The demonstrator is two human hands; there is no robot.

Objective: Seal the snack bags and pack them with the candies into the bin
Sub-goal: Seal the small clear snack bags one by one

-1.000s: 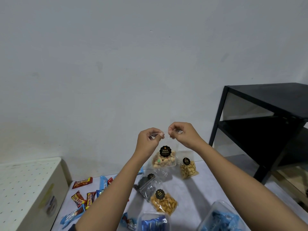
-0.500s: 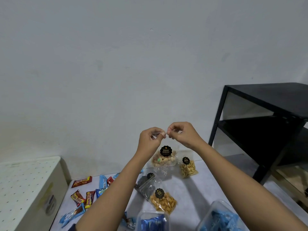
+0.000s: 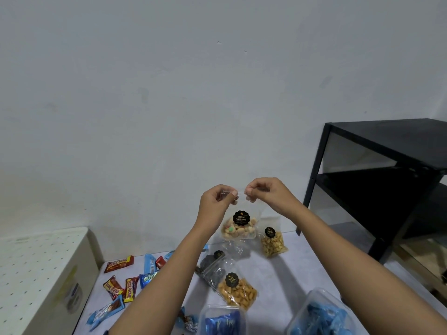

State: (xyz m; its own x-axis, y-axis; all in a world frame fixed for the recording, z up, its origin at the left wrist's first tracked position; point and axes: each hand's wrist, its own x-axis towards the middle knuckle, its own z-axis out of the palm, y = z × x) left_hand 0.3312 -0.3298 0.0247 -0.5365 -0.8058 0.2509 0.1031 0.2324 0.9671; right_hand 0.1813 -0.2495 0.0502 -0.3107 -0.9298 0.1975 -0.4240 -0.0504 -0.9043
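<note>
I hold a clear snack bag (image 3: 239,226) of small biscuits with a black round label up in the air above the table. My left hand (image 3: 215,204) pinches the left end of its top strip and my right hand (image 3: 266,194) pinches the right end. On the table below lie a bag of yellow snacks (image 3: 273,243), a bag of dark pieces (image 3: 212,267) and a bag of orange nuts (image 3: 238,292). Wrapped candies (image 3: 125,284) in red and blue lie scattered at the left of the table.
Two clear plastic tubs with blue wrapped items stand at the near edge, one in the middle (image 3: 221,320) and one at the right (image 3: 319,315). A white perforated cabinet (image 3: 36,269) stands left of the table. A black shelf unit (image 3: 387,180) stands at the right.
My two hands have drawn slightly apart along the bag's top strip. The bag stays raised at about the same height.
</note>
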